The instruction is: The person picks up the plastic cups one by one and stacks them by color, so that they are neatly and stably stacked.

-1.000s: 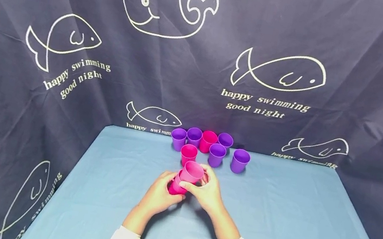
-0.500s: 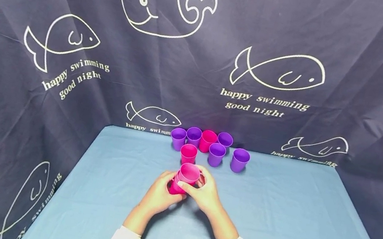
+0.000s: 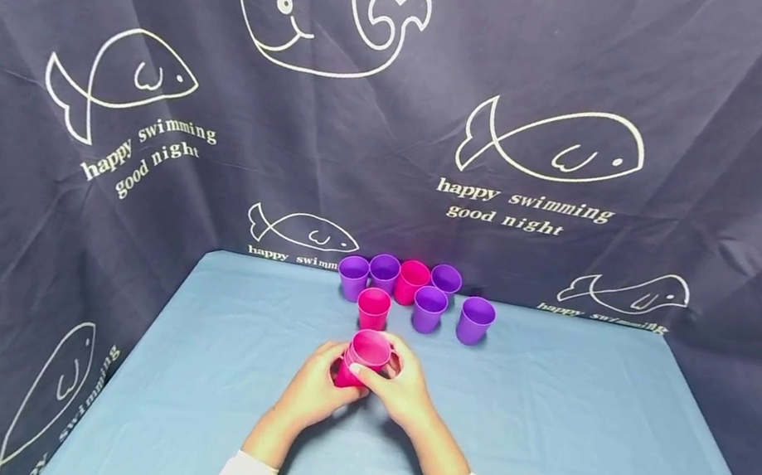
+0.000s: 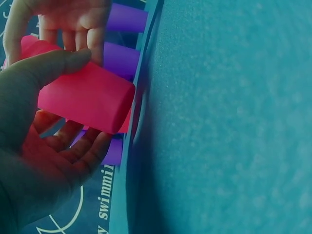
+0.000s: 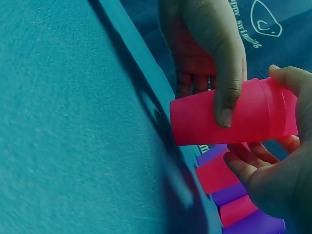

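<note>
Between both hands is a nested stack of pink cups point(image 3: 367, 353), tilted, with the rims close together in the right wrist view. My left hand point(image 3: 313, 386) grips the lower outer cup point(image 4: 87, 95), thumb on one side and fingers on the other. My right hand point(image 3: 404, 388) holds the top cup point(image 5: 287, 112) near its rim, with the thumb at the front. Just beyond the hands, a single pink cup point(image 3: 373, 308) stands upright on the table. How many cups are in the stack, I cannot tell.
Several purple cups, such as the rightmost purple cup point(image 3: 475, 321), and another pink cup point(image 3: 412, 282) stand upright near the table's back edge. A blue cloth covers the table point(image 3: 567, 437). Dark printed curtains point(image 3: 396, 148) rise behind and at the sides.
My right hand has moved down and to the left, pushing the top pink cup deeper into the stack. My left hand has stayed nearly still around the lower cup.
</note>
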{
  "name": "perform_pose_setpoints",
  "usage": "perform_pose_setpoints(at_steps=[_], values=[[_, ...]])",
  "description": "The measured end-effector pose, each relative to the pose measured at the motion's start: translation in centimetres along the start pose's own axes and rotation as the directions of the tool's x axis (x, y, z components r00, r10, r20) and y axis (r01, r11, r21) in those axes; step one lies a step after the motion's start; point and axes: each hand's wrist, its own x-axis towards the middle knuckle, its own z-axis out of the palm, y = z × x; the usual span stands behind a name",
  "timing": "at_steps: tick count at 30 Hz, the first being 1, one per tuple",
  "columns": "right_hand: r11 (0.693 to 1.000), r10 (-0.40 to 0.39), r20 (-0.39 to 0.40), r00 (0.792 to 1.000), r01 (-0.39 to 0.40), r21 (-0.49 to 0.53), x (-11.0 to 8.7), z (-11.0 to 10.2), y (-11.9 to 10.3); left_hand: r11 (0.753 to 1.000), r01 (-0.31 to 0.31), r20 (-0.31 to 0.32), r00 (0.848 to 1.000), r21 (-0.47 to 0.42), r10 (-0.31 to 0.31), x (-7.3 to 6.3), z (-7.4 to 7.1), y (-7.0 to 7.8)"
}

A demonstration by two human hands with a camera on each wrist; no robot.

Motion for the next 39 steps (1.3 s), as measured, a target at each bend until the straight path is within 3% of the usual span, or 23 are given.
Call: perform_pose_setpoints(at_steps=[9, 16, 22, 29, 34, 39], values=[[0.999, 0.038, -0.008, 0.999, -0.038, -0.01, -0.2, 0.1, 0.3, 1.0, 0.024, -0.004, 1.0, -0.007, -0.024, 0.0, 0.1, 0.0], [1.0, -0.006, -0.03, 1.0, 0.006, 0.012, -0.1, -0.7, 0.1, 1.0, 0.031, -0.012, 0.999, -0.004, -0.031, 0.1, 0.1, -0.1], [0.998, -0.043, -0.142, 0.989, 0.038, -0.041, 0.5, -1.2, 0.3, 1.0, 0.029, -0.027, 0.999, -0.003, -0.029, 0.2, 0.1, -0.1], [0.992, 0.02, -0.278, 0.96, -0.053, -0.113, 1.4, -2.0, 1.1, 0.999, 0.035, -0.026, 0.999, 0.029, -0.034, 0.2, 0.3, 0.1], [0.991, 0.036, -0.272, 0.962, -0.07, -0.116, 2.3, -2.5, 1.7, 0.999, 0.045, -0.013, 0.999, 0.025, -0.045, 0.2, 0.4, -0.1], [0.988, 0.038, -0.206, 0.978, -0.068, -0.137, 3.6, -1.9, 1.9, 0.998, 0.055, -0.012, 0.998, -0.024, -0.055, 0.0, 0.1, -0.4]])
